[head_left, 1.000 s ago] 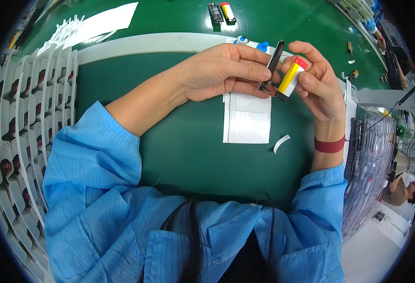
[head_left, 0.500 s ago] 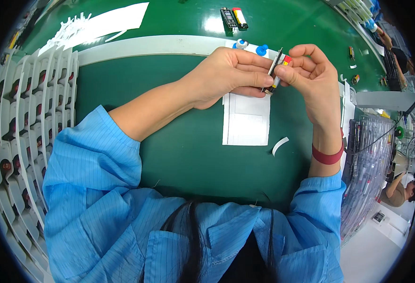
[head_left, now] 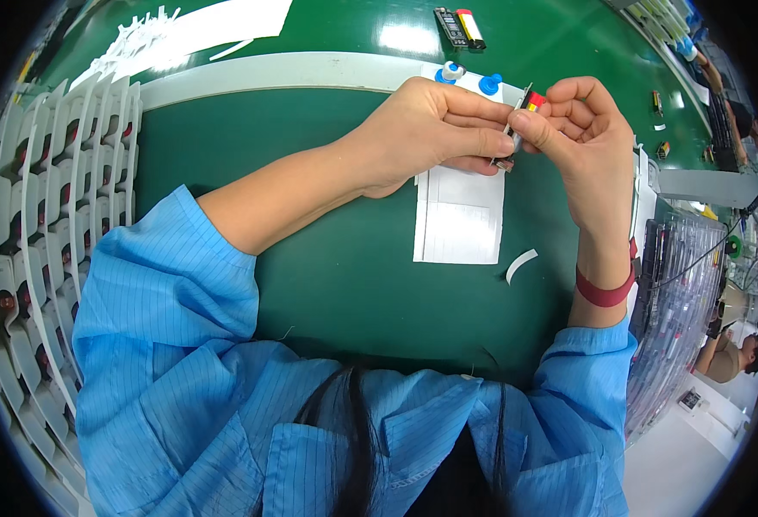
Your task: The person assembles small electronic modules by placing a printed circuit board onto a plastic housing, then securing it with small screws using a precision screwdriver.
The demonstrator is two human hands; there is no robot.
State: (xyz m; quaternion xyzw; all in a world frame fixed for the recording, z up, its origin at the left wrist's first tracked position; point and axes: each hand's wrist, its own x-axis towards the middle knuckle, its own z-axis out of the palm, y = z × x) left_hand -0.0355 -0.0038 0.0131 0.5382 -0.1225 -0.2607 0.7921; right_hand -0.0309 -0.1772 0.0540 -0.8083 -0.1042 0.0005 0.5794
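Both hands hold one small piece above the far part of the green mat: a thin circuit board (head_left: pixel 505 163), tipped on edge, with a battery (head_left: pixel 535 101) in red, yellow and white wrap against it. My left hand (head_left: pixel 422 129) pinches the board's left side between thumb and fingers. Thumb and index finger of my right hand (head_left: pixel 587 146) press at the battery, its other fingers curled loosely. Fingers cover much of the piece. Just below lies a white paper sheet (head_left: pixel 458 224), and a curved white strip (head_left: pixel 521 265) rests beside it.
Two blue-and-white bottles (head_left: pixel 450 72) stand behind my hands. Farther off lie another board with battery (head_left: pixel 459 28) and a white sheet (head_left: pixel 232 28) with paper strips. White trays (head_left: pixel 60 224) are stacked at left, clear plastic trays (head_left: pixel 676 319) at right. Other people are at far right.
Both hands and the held piece sit slightly farther right. The piece is turned so that less of the battery shows. The surroundings at the back have shifted right in view.
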